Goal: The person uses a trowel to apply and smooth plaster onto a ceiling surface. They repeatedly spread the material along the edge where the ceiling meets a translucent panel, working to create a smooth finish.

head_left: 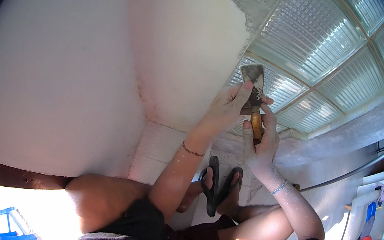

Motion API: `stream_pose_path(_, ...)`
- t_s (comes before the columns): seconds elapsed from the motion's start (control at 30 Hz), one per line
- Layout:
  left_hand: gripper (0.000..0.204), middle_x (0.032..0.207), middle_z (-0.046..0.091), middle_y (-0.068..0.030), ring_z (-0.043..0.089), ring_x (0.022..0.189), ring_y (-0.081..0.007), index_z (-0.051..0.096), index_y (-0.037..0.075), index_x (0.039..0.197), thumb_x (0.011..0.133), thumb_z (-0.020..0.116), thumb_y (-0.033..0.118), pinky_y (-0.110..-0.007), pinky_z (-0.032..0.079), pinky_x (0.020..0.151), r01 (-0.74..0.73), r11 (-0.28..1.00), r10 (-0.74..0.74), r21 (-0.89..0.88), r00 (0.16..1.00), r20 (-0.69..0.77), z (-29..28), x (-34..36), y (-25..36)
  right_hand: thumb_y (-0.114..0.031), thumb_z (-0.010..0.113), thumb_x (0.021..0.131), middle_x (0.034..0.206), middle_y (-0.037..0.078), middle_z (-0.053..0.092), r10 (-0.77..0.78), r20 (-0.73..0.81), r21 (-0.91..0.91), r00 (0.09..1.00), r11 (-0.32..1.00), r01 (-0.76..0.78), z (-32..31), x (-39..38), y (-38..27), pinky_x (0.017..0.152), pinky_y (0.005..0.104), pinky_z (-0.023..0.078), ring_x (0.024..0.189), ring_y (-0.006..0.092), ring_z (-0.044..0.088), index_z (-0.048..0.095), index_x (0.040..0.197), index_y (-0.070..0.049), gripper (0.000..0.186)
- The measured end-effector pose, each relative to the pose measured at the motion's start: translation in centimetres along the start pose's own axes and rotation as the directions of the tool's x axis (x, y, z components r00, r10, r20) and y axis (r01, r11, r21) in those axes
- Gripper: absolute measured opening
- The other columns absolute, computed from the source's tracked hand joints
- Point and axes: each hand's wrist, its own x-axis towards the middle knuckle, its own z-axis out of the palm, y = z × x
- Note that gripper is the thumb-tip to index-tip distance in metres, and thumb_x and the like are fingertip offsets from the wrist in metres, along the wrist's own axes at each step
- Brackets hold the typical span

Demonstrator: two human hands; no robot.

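A putty knife (253, 73) with a flat metal blade and a yellowish-brown handle is held upright between both hands, in front of a ribbed glass-block window. White residue marks its blade. My left hand (231, 103) grips the blade's lower part, the thumb pressed on its face and the fingers behind it. Lower down, my right hand (264, 147) has its fingers and thumb around the handle. Pale dust covers both hands and speckles the forearms. The blade's tip points up, overlapping the edge between the white wall (192, 46) and the glass blocks (311, 38).
A rough grey cement patch (240, 1) shows at the top of the wall. Below the window runs a grey sill (348, 127). My feet in black flip-flops (212, 187) rest on the tiled floor. A thin grey pipe (367, 166) slants at right; a blue plastic object (8, 224) stands at lower left.
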Motion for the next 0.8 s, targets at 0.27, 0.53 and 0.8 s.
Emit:
stream_pose_path(0.27,0.043,0.1,0.072,-0.018,0.069,0.092,-0.0204,0.053,0.003,0.109,0.108,0.035,0.042,-0.031,0.054,0.085,-0.074,0.996,0.066,-0.039,0.981,-0.183,2.5,-0.6,0.3,0.001,0.051,0.089,0.151,0.036,0.027,0.034,0.178,0.048,0.983,0.998,-0.043,1.6,-0.4,-1.9,0.112,0.0469,0.033,0.14,0.05,0.033,0.007,0.154,0.007,0.079)
stream_pose_path(0.53,0.041,0.091,0.072,-0.0142,0.067,0.083,-0.0167,0.053,0.002,0.109,0.108,0.038,0.04,-0.028,0.052,0.078,-0.011,0.926,0.032,0.378,0.998,-0.051,-0.4,-1.6,4.9,-0.006,0.053,0.09,0.154,0.035,0.024,-0.063,-0.265,0.112,0.962,0.989,0.096,8.4,0.1,-5.0,0.116,0.0498,0.025,0.144,0.0494,0.025,0.01,0.152,0.011,0.077)
stream_pose_path(0.8,0.047,0.075,0.068,-0.0119,0.064,0.067,-0.0168,0.056,0.001,0.104,0.107,0.037,0.044,-0.026,0.052,0.065,0.058,0.952,-0.007,0.302,0.986,-0.167,0.4,-1.0,4.5,-0.006,0.057,0.091,0.15,0.03,0.038,-0.02,-0.418,0.143,0.908,0.986,0.088,11.1,-0.1,-4.6,0.103,0.043,0.044,0.129,0.044,0.048,0.019,0.153,0.009,0.074)
